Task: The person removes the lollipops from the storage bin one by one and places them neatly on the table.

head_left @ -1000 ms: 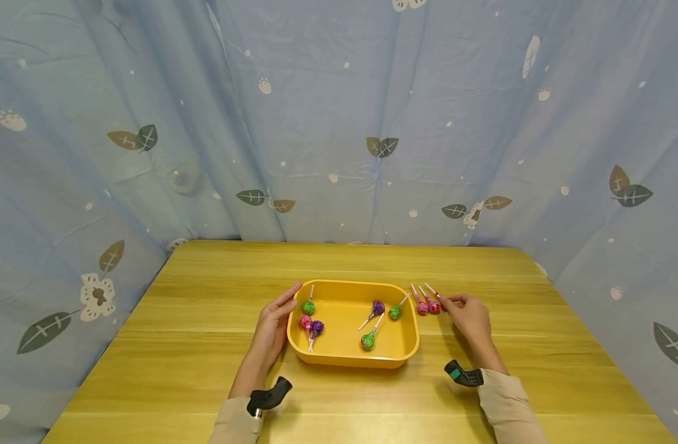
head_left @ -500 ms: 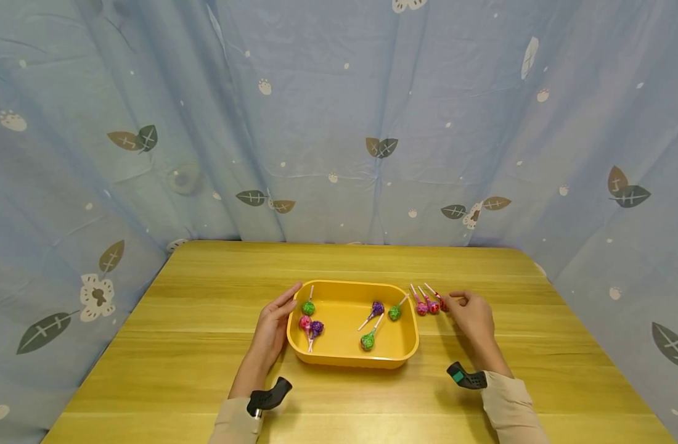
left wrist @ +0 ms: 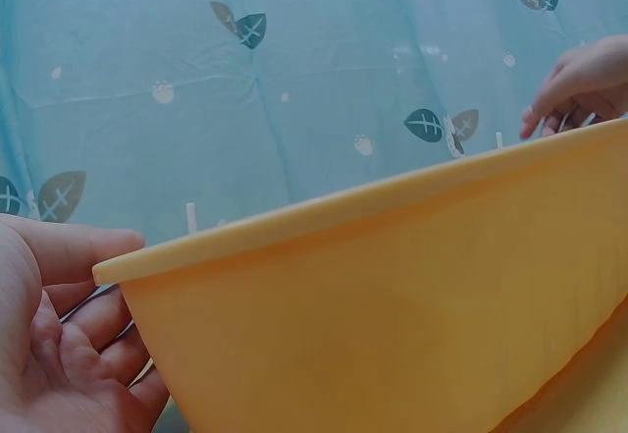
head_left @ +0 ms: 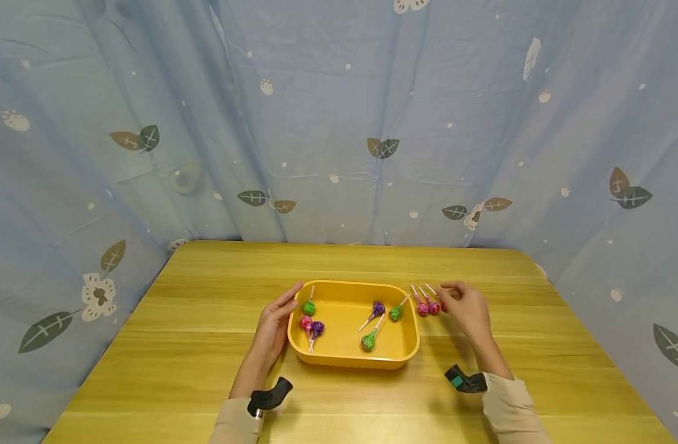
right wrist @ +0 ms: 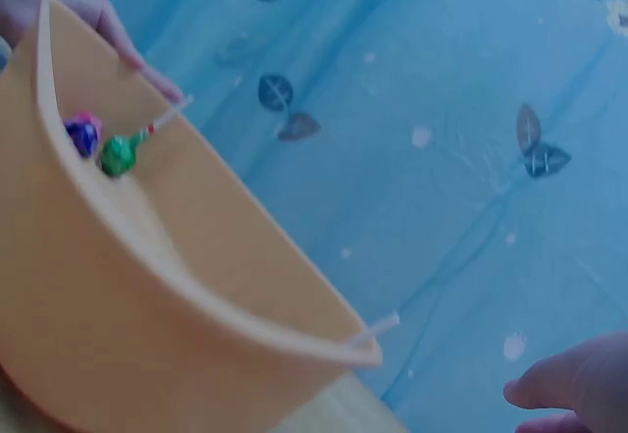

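Observation:
In the head view, a yellow plastic tray (head_left: pixel 350 360) stands on the table with several wrapped lollipops in it. My left hand (head_left: pixel 273 320) rests against the tray's left end, fingers extended along its outside; the left wrist view has one fingertip right at the rim. Right of the tray, two pink lollipops (head_left: pixel 422 309) lie side by side, with a red lollipop (head_left: pixel 443 306) next to them. My right hand (head_left: pixel 468 308) hovers over the red one and partly hides it. Its fingers are loosely bent, with nothing seen between them.
Inside the tray, a green lollipop (head_left: pixel 309 308), a pink one (head_left: pixel 306 322) and a purple one (head_left: pixel 317 328) sit at the left. Another purple lollipop (head_left: pixel 378 309) and two green ones (head_left: pixel 368 341) lie at the right. A patterned blue curtain (head_left: pixel 339 123) hangs behind the wooden table (head_left: pixel 206 296).
The red lollipop came to lie beside the two pink ones, its head settling to the right. My right hand has let go and lifted slightly. The left hand and tray have stayed put.

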Motion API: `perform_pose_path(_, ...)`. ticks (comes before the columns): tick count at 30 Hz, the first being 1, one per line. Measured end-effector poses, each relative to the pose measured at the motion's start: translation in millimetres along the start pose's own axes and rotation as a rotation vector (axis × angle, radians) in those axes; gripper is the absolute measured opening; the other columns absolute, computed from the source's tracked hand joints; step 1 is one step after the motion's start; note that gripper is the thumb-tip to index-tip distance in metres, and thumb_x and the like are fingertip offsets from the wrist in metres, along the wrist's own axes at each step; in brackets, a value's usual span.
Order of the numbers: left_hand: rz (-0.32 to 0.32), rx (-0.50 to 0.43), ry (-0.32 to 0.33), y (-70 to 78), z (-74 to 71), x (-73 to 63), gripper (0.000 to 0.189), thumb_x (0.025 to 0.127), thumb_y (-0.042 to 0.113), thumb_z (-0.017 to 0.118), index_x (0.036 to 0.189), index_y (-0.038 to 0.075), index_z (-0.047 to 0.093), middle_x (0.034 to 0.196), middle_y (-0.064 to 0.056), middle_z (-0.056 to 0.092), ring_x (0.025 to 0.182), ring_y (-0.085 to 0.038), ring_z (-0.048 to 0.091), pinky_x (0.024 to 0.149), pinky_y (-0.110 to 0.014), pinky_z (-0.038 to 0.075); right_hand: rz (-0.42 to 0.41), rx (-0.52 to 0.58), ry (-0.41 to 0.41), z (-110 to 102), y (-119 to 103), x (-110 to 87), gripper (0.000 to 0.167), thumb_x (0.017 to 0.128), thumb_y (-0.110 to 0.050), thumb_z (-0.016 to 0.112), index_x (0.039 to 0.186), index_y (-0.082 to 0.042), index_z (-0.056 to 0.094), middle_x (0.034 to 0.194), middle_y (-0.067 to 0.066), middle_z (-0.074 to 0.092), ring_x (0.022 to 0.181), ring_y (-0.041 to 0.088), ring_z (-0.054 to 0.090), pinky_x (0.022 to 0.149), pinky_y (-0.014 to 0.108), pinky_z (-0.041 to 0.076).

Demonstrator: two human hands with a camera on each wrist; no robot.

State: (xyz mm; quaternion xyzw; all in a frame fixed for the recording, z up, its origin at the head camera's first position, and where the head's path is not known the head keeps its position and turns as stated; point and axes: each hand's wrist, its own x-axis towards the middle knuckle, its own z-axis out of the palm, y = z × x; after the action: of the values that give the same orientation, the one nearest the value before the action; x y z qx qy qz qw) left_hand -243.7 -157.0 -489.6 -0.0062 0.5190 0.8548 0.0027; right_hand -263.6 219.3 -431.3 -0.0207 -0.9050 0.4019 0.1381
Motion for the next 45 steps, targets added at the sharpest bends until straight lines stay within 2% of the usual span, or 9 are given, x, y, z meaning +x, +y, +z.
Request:
perform_pose_path(2,0.001,-0.001,0.0,0.1,0.2,0.1,0.043,0.099,0.005,0.049,0.142,0.001,0.048,0.148,-0.006,0.041,0.138,-0.015,0.032,0.114,-0.031,0.023,-0.009,0.021,-0.017,0,-5,-0.6,0.039,0.093,-0.033,0.065,0.114,0.0,0.067,0.091,0.015,0.069,0.073,0.032,0.066,0.057,0.03,0.05)
perform_pose_path(11,0.0,0.001,-0.005,0.1,0.5,-0.1,0.044,0.099,0.005,0.049,0.142,0.001,0.047,0.149,-0.006,0.04,0.139,-0.016,0.031,0.114,-0.031,0.022,-0.114,0.067,-0.02,2,-33,-7.1,0.031,0.093,-0.027,0.066,0.112,-0.002,0.07,0.091,0.012,0.069,0.083,0.027,0.065,0.066,0.033,0.052)
perform_pose_path(16,0.003,-0.001,-0.01,0.0,0.7,0.2,0.043,0.099,0.004,0.048,0.142,0.0,0.047,0.149,-0.006,0.04,0.138,-0.016,0.032,0.114,-0.031,0.023,-0.143,0.125,-0.055,11,-46,-7.6,0.03,0.092,-0.028,0.068,0.11,-0.004,0.07,0.091,0.009,0.068,0.082,0.025,0.064,0.064,0.031,0.052)
perform_pose_path(22,0.001,0.009,-0.014,-0.6,0.7,0.4,0.042,0.1,0.004,0.046,0.142,0.001,0.047,0.149,-0.006,0.041,0.138,-0.016,0.033,0.114,-0.031,0.023,-0.15,0.212,-0.134,30,-56,-4.8,0.032,0.091,-0.03,0.068,0.111,-0.004,0.07,0.091,0.009,0.066,0.077,0.029,0.063,0.059,0.035,0.055)
perform_pose_path(28,0.001,0.013,-0.003,-1.0,0.7,0.2,0.042,0.099,0.005,0.047,0.142,0.002,0.048,0.148,-0.005,0.042,0.137,-0.015,0.034,0.114,-0.032,0.023,-0.219,0.169,-0.178,56,-71,-6.6,0.026,0.09,-0.025,0.07,0.106,-0.005,0.072,0.088,0.003,0.067,0.082,0.02,0.062,0.072,0.034,0.052)
perform_pose_path(37,0.001,0.018,-0.003,-1.0,-0.1,0.3,0.043,0.099,0.004,0.046,0.142,0.002,0.048,0.149,-0.006,0.041,0.137,-0.016,0.034,0.114,-0.032,0.023,-0.315,0.202,-0.315,87,-92,-13.3,0.023,0.089,-0.02,0.071,0.104,-0.003,0.072,0.081,-0.002,0.066,0.07,0.014,0.062,0.063,0.029,0.053)
perform_pose_path(45,-0.005,0.017,-0.002,-0.5,-0.3,0.1,0.042,0.1,0.005,0.047,0.142,0.002,0.048,0.149,-0.005,0.041,0.138,-0.015,0.033,0.114,-0.031,0.023,-0.359,0.164,-0.417,106,-104,-13.4,0.022,0.089,-0.019,0.07,0.104,-0.002,0.071,0.082,-0.001,0.065,0.069,0.012,0.059,0.061,0.027,0.051)
